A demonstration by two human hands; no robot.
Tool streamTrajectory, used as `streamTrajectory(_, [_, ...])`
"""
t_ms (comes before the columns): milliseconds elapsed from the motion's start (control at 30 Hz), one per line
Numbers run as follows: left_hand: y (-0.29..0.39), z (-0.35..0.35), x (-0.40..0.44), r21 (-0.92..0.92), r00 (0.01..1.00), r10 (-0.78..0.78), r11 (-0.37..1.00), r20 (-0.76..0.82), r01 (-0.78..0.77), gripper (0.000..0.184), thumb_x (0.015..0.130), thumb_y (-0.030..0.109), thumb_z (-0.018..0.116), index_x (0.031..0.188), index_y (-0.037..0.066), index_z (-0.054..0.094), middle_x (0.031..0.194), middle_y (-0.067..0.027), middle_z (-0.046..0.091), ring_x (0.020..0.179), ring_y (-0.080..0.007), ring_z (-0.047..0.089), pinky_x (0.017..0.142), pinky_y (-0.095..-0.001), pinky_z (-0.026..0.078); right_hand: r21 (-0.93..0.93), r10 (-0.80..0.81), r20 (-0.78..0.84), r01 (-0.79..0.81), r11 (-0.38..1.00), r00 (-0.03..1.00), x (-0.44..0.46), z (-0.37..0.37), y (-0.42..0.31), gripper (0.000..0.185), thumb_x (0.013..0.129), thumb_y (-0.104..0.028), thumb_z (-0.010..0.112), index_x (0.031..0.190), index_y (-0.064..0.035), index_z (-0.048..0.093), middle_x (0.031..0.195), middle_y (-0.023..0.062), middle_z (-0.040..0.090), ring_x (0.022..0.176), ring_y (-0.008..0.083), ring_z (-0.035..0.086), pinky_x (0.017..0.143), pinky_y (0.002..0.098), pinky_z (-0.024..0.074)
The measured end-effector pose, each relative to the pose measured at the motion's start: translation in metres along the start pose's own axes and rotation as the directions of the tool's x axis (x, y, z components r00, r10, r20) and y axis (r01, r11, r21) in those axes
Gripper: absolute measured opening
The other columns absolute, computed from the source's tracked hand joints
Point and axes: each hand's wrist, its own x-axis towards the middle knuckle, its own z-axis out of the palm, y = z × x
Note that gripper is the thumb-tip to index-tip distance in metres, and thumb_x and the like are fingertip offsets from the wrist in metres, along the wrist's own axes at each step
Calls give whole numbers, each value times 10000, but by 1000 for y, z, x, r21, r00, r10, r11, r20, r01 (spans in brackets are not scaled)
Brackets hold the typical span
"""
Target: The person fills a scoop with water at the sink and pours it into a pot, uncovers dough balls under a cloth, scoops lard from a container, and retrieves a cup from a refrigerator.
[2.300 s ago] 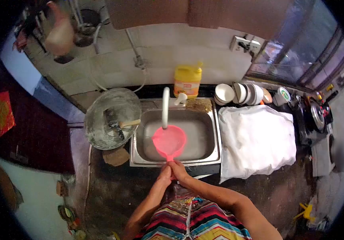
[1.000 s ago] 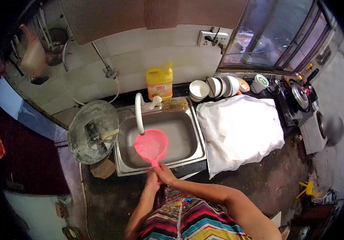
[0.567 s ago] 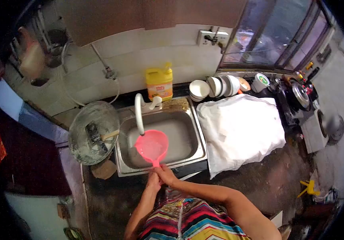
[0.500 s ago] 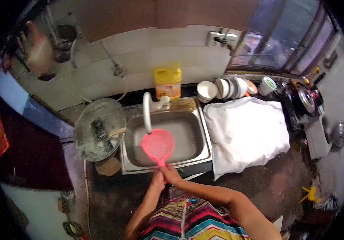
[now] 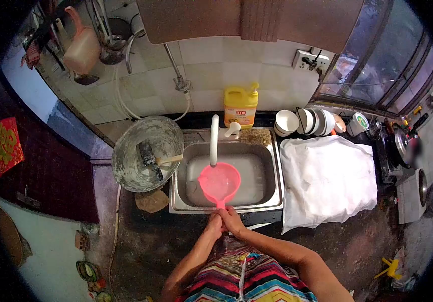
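A pink ladle (image 5: 220, 183) with liquid in its bowl is held over the sink (image 5: 254, 204), under the mouth of the white faucet (image 5: 214, 141). Its handle points toward my body. My left hand (image 5: 214, 224) is closed round the handle, and my right hand (image 5: 232, 221) grips it too, right beside the left. To the left of the sink, a large grey basin (image 5: 123, 146) holds a black brush (image 5: 148, 157) with a wooden handle.
Behind the sink stands a yellow detergent jug (image 5: 240, 108). A white cloth-covered bundle (image 5: 327, 183) lies to the right, with white bowls (image 5: 287, 122) behind it. A brown piece (image 5: 152, 200) is below the basin. Pans are at the far right.
The camera view has swung left, so the whole scene sits farther right in the frame. Both hands keep hold of the ladle under the faucet.
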Motion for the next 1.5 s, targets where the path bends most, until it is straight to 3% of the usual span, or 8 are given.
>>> streamTrajectory(900, [-3,-7,12,-6,999,-22,1000,23,22,216,873,320,462,819,134,557,620,16,505,464,-114,458,358,-261,330,-3,123,83,-123,992,989,-28,-6,-55,487,845,-407,501,1065,26,536,987,200,609,877,281,608,767,383,471])
streamTrajectory(933, [-6,-9,16,-12,1000,-17,1000,21,18,202,865,302,473,786,131,547,600,14,494,455,-112,453,357,-259,328,-303,60,207,5,953,976,-24,-15,-66,524,844,-425,509,1120,20,507,1002,204,607,838,278,615,747,368,486])
streamTrajectory(1000, [-3,-9,16,14,996,-4,1000,90,2,185,845,257,492,716,126,512,552,11,462,429,-107,433,352,-257,321,-728,60,466,344,593,883,-14,-47,-90,614,841,-460,525,1231,8,449,1034,211,602,758,271,630,706,339,517])
streamTrajectory(1033, [4,-9,11,42,987,4,999,158,-11,188,833,231,500,679,124,487,525,10,441,411,-105,419,348,-258,316,-689,-19,568,488,536,823,-19,-69,-115,594,843,-463,529,1224,-10,472,1045,198,608,782,280,628,735,350,506])
streamTrajectory(1067, [10,-11,4,70,975,7,997,223,-23,202,820,205,507,641,122,463,499,9,421,393,-103,405,345,-259,311,-629,-87,666,619,470,741,-34,-90,-151,575,845,-466,532,1216,-29,495,1056,186,613,805,288,627,763,361,494])
streamTrajectory(1167, [18,-10,-8,-19,928,101,995,358,-101,239,786,154,517,582,123,397,449,11,361,351,-94,360,331,-256,292,-173,-376,518,524,834,768,-116,-126,-274,347,895,-332,504,951,-5,610,821,134,638,779,206,615,675,326,483])
streamTrajectory(1333, [20,-5,-5,-11,973,-10,1000,230,13,228,783,137,514,587,109,402,487,7,388,350,-89,351,320,-244,273,378,-834,549,873,309,58,-207,-127,-324,323,896,-315,498,939,-12,604,801,126,633,746,202,611,644,319,479])
streamTrajectory(1500, [20,-8,0,-20,969,39,999,243,-35,204,770,118,513,595,101,410,497,3,394,354,-88,351,317,-240,266,454,-824,556,870,191,-109,-215,-108,-318,300,897,-299,493,926,-19,597,781,117,629,713,199,608,612,313,475])
